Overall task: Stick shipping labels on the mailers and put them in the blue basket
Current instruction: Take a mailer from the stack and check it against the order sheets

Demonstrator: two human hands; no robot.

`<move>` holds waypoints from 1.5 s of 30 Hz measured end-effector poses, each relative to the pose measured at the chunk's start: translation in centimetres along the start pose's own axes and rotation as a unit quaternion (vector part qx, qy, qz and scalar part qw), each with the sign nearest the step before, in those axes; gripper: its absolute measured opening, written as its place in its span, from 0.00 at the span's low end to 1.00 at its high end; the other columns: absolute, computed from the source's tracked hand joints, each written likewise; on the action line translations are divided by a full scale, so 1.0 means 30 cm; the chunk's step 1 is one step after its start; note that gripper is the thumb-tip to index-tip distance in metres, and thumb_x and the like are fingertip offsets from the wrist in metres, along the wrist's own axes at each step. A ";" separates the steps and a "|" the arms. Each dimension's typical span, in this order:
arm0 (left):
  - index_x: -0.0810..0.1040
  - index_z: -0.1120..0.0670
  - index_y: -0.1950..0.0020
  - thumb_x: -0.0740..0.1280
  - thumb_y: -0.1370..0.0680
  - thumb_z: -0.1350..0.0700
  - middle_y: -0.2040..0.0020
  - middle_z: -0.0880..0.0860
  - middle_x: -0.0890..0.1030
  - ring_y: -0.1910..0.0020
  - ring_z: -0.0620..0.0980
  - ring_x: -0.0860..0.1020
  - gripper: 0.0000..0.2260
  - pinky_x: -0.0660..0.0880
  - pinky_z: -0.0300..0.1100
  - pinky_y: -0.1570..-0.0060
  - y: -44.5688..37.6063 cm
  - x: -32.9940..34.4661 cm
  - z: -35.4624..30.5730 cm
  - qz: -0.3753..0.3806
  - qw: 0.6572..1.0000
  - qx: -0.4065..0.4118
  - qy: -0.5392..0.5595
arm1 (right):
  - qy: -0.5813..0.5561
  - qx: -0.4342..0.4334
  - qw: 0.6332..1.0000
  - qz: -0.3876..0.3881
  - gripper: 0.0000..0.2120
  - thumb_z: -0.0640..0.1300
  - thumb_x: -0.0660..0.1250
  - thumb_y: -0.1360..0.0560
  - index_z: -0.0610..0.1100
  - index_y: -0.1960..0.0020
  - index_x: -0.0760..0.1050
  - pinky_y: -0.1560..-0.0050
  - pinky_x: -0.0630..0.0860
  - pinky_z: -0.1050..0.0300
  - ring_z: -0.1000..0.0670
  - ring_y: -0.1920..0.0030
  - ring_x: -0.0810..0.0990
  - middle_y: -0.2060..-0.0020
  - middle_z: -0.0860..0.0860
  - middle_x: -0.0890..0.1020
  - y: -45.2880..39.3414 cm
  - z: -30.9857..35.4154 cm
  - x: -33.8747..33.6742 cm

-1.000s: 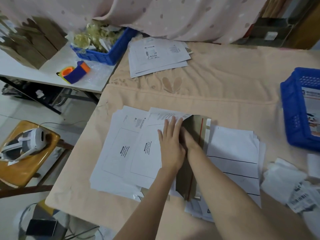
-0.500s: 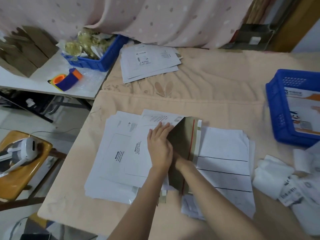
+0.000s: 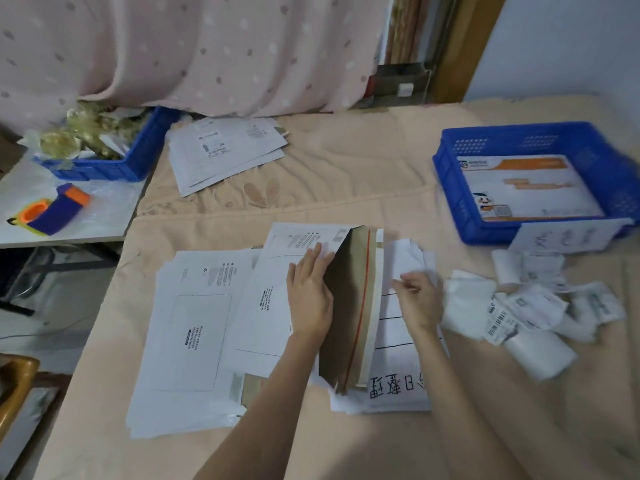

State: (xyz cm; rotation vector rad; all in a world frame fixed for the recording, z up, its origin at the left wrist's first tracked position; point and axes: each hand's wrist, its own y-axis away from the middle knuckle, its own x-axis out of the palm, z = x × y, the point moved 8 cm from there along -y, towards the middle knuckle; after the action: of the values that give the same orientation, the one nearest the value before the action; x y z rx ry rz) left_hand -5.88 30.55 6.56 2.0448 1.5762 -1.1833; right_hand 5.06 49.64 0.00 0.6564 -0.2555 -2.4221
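A white cardboard mailer [image 3: 270, 306] lies on a stack of mailers [image 3: 187, 341], its brown flap [image 3: 349, 306] with a red tear strip folded open to the right. My left hand [image 3: 309, 295] presses flat on the mailer beside the flap's fold. My right hand [image 3: 417, 299] is blurred over the white lined sheets [image 3: 398, 337], fingers curled around a thin white strip. Rolls and loose shipping labels [image 3: 526, 306] lie just right of that hand. The blue basket [image 3: 533, 178] at the far right holds a white and orange mailer.
A second pile of white mailers [image 3: 225, 150] lies at the back near the pink curtain. On the side table at left stand another blue basket [image 3: 114, 147] with scraps and a purple and orange tape dispenser [image 3: 52, 209]. A wooden chair [image 3: 14, 382] is at lower left.
My right hand has come out from under the left hand and moved right across the flap to the lined sheets. The left hand stays pressed on the mailer. The view has swung right.
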 end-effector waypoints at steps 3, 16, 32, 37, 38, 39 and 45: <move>0.76 0.55 0.34 0.57 0.32 0.76 0.30 0.55 0.72 0.28 0.56 0.66 0.30 0.57 0.55 0.28 0.020 0.048 -0.010 0.037 0.999 0.010 -0.002 | 0.228 -0.002 0.972 -0.053 0.24 0.45 0.72 0.32 0.43 0.38 0.73 0.41 0.71 0.50 0.43 0.38 0.71 0.38 0.45 0.73 -0.011 -0.075 -0.059; 0.75 0.55 0.34 0.57 0.29 0.77 0.30 0.54 0.72 0.27 0.55 0.65 0.28 0.53 0.50 0.27 0.013 0.055 0.004 0.044 0.999 -0.005 -0.022 | 0.447 0.031 0.890 -0.088 0.33 0.48 0.75 0.34 0.42 0.36 0.62 0.40 0.66 0.51 0.44 0.43 0.71 0.39 0.44 0.68 -0.017 -0.123 -0.081; 0.75 0.54 0.33 0.59 0.27 0.75 0.30 0.54 0.72 0.27 0.54 0.64 0.27 0.51 0.49 0.26 -0.032 0.009 0.020 0.012 0.999 -0.024 -0.031 | 0.145 0.062 0.980 -0.118 0.18 0.39 0.59 0.27 0.43 0.38 0.74 0.48 0.75 0.48 0.38 0.45 0.78 0.45 0.42 0.81 -0.061 -0.039 -0.160; 0.75 0.54 0.33 0.58 0.26 0.75 0.30 0.54 0.72 0.26 0.54 0.63 0.26 0.50 0.49 0.26 -0.062 -0.049 0.064 -0.009 0.998 -0.041 -0.043 | 0.112 0.040 0.981 -0.156 0.16 0.37 0.58 0.26 0.42 0.40 0.75 0.53 0.72 0.50 0.38 0.46 0.77 0.45 0.43 0.80 -0.075 0.044 -0.183; 0.75 0.55 0.33 0.58 0.26 0.75 0.30 0.53 0.72 0.26 0.54 0.63 0.26 0.50 0.48 0.26 -0.064 -0.063 0.077 -0.014 0.998 -0.047 -0.045 | 0.106 0.040 0.980 -0.165 0.16 0.37 0.58 0.26 0.42 0.41 0.75 0.54 0.71 0.51 0.38 0.46 0.77 0.45 0.43 0.81 -0.074 0.059 -0.189; 0.74 0.54 0.33 0.58 0.26 0.75 0.30 0.53 0.72 0.26 0.54 0.63 0.26 0.50 0.48 0.26 -0.065 -0.077 0.092 -0.019 0.997 -0.054 -0.048 | 0.098 0.043 0.978 -0.177 0.16 0.37 0.58 0.26 0.43 0.41 0.75 0.55 0.71 0.52 0.38 0.46 0.78 0.45 0.43 0.81 -0.076 0.068 -0.196; 0.75 0.55 0.33 0.58 0.27 0.75 0.30 0.54 0.72 0.27 0.55 0.64 0.26 0.51 0.50 0.26 -0.067 -0.136 0.196 -0.029 0.992 -0.083 -0.086 | -0.017 0.058 0.981 -0.183 0.12 0.37 0.58 0.29 0.47 0.51 0.76 0.50 0.75 0.47 0.41 0.48 0.79 0.48 0.48 0.82 -0.109 0.087 -0.194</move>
State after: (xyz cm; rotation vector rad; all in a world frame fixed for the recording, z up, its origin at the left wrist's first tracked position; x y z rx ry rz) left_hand -10.42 24.65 6.49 1.7552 1.6017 -1.1727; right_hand 6.08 55.82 3.46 0.7699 -0.3152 -2.7878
